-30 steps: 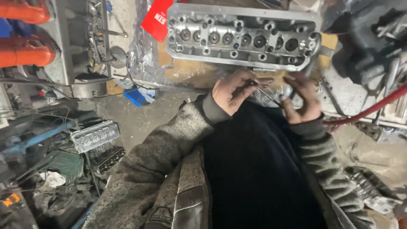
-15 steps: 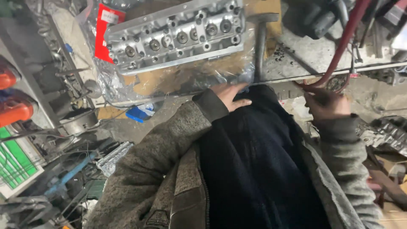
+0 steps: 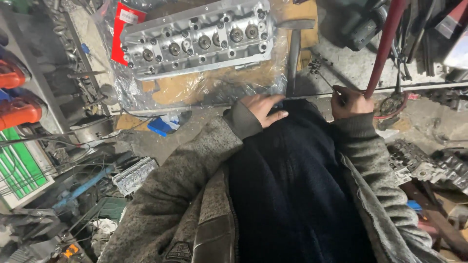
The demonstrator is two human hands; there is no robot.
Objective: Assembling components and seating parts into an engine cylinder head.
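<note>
A silver engine cylinder head lies on clear plastic sheeting and cardboard on the workbench ahead of me. My left hand rests with loosely spread fingers at the bench edge, against my dark sweater, holding nothing. My right hand is closed around a thin metal rod-like tool whose tip points up-left toward a small cluster of dark parts on the bench. A hammer lies upright between the cylinder head and that hand.
A red hose runs down past my right hand. Orange tools and a green-striped box sit at left. Another cylinder head lies low on the left among cables. Engine parts are piled at right.
My hands were together working the thin tool in front of my chest; they have separated, the right one moving out to the bench with the tool. The view has swung, shifting the cylinder head leftward.
</note>
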